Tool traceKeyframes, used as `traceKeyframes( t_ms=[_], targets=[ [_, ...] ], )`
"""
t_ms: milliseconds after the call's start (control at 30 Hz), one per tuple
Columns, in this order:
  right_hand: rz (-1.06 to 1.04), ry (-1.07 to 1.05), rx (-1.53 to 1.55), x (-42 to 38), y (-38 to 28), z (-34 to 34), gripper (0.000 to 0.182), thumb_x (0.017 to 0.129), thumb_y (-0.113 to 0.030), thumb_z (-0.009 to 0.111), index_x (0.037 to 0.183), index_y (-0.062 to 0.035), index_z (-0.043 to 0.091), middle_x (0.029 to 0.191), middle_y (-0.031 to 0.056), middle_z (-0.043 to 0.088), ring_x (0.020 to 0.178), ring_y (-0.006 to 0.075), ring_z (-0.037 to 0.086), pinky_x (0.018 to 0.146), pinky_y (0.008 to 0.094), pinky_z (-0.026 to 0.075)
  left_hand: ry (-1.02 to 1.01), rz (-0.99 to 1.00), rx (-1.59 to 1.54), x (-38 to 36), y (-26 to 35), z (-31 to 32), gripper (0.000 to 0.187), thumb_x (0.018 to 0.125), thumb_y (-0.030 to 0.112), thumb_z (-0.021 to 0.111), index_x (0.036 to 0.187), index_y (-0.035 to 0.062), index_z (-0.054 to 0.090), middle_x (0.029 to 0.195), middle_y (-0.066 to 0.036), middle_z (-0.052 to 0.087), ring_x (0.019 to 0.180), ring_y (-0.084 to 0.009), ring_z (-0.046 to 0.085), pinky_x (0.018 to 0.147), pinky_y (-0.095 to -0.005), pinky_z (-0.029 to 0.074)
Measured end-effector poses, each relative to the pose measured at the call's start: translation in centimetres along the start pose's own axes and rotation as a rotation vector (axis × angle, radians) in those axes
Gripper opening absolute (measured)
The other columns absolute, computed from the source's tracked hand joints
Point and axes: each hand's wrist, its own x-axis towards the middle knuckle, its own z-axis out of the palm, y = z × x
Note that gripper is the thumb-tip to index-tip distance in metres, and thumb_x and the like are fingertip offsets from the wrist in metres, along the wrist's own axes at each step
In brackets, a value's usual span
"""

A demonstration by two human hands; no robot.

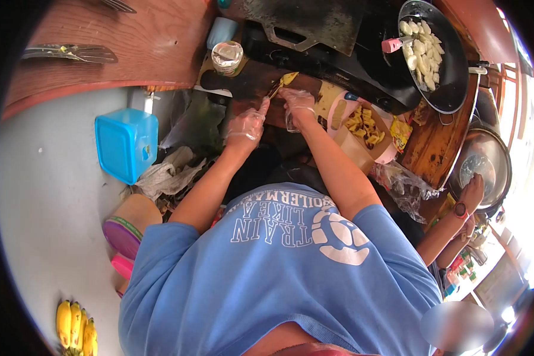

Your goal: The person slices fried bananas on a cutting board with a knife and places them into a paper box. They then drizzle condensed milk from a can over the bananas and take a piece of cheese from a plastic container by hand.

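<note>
Both my hands wear clear plastic gloves and meet over a dark board (pixel 249 83). My left hand (pixel 246 126) is closed with its index finger stretched along a thin utensil (pixel 273 91); the utensil's kind is too small to make out. Beyond the fingertips lies a yellow piece of food (pixel 288 78) with dark smears. My right hand (pixel 299 107) is closed close beside it, and what its fingers pinch is hidden. To the left of the board stands an open jar (pixel 227 57). On the right, a cardboard box (pixel 355 151) holds yellow pieces with dark topping.
A black wok (pixel 453 98) with pale pieces and a pink-handled utensil (pixel 391 45) stands upper right. A blue container (pixel 126 145) and bananas (pixel 76 326) lie left. Another person's hand (pixel 472 193) reaches over a metal pan (pixel 497 160). Spatulas (pixel 71 53) rest on the wooden table (pixel 154 35).
</note>
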Motion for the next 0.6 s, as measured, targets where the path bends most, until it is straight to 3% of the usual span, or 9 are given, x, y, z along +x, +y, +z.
traceKeyframes(
  t_ms=[367,600],
  targets=[
    [0.003,-0.014,-0.007,0.4,0.5,0.0,0.017,0.087,-0.012,0.076,0.097,0.0015,0.077,0.089,0.006,0.076,0.061,0.0108,0.053,0.056,0.0263,0.044,-0.009,-0.037,0.0,0.3,-1.1,1.3,0.058,0.088,0.005,0.055,0.145,0.0139,0.054,0.086,-0.013,0.069,0.079,-0.0321,0.071,0.066,-0.0447,0.058],
    [-0.035,-0.049,-0.032,0.3,0.5,-0.5,0.018,0.089,-0.014,0.075,0.1,0.001,0.077,0.091,0.0061,0.076,0.064,0.0104,0.054,0.059,0.0253,0.044,-0.037,-0.058,-0.019,0.1,-1.0,0.8,0.063,0.086,0.004,0.055,0.147,0.0197,0.052,0.089,-0.013,0.067,0.078,-0.0344,0.069,0.068,-0.0463,0.057]
  ],
)
